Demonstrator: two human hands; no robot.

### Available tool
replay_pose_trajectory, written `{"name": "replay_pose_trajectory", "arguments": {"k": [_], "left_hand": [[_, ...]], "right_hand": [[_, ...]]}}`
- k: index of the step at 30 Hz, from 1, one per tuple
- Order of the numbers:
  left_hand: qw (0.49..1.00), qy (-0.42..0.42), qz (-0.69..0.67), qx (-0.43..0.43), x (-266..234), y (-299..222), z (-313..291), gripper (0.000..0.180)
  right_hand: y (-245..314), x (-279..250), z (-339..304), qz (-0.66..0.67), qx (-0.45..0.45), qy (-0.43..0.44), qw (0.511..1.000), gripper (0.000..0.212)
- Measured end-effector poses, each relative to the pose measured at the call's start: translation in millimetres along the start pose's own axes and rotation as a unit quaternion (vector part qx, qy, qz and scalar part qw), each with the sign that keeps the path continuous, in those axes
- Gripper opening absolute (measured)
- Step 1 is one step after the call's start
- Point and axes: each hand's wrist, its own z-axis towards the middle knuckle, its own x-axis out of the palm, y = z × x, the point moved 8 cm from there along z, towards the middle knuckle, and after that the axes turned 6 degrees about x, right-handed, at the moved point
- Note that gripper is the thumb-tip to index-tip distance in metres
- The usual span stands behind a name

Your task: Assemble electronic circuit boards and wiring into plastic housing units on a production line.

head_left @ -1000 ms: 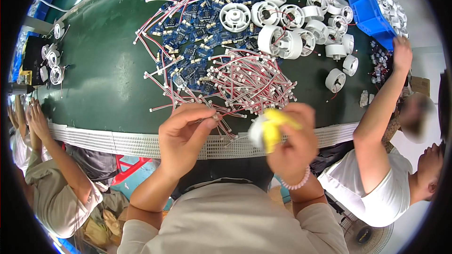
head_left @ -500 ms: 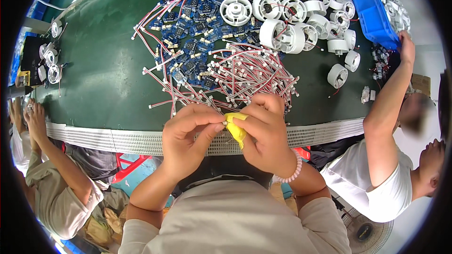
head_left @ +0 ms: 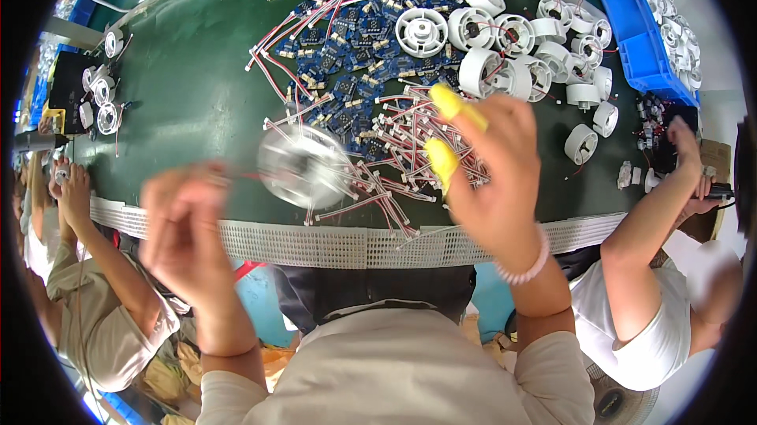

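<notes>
A motion-blurred white spoked wheel (head_left: 303, 166) lies between the hands, its round form giving no clear long axis, nearer the left hand (head_left: 185, 224). A reddish wire (head_left: 246, 174) runs toward that hand's fingertips; blur hides whether they grip it. Rightward, the right hand (head_left: 501, 177), its yellow finger covers (head_left: 442, 161) parted, is empty above red-and-white connector cables (head_left: 406, 121).

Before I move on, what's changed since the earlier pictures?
The left hand swung left, away from the right hand, which moved up and right, its grip now open. A blurred white wheel now shows between them. What the left holds is too blurred to tell. The blue circuit boards and other white wheels stayed put.
</notes>
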Motion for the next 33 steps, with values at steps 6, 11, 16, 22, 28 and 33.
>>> {"name": "replay_pose_trajectory", "arguments": {"k": [6, 11, 16, 22, 28, 33], "left_hand": [[0.994, -0.046, 0.099, -0.01, -63, 116, 68, 0.014], [0.888, 0.01, 0.411, 0.207, -3, 50, 68, 0.027], [0.923, 0.292, 0.179, 0.177, 93, 12, 16, 0.033], [0.927, 0.306, 0.14, 0.166, 102, 22, 13, 0.028], [0.92, 0.304, 0.148, 0.198, 102, 20, 9, 0.027], [0.945, 0.286, 0.013, 0.158, 97, -10, -8, 0.019]], "right_hand": [[-10, 28, 11, -0.065, 0.018, 0.077, 0.995, 0.022], [-21, 49, 6, -0.071, 0.03, 0.136, 0.988, 0.014], [-30, 40, 4, 0.065, 0.064, 0.125, 0.988, 0.013], [-63, 5, -12, 0.462, 0.188, -0.021, 0.867, 0.022], [-73, -21, -25, 0.496, 0.153, -0.146, 0.842, 0.021], [-38, 14, -58, 0.568, 0.294, -0.016, 0.769, 0.025]]}}
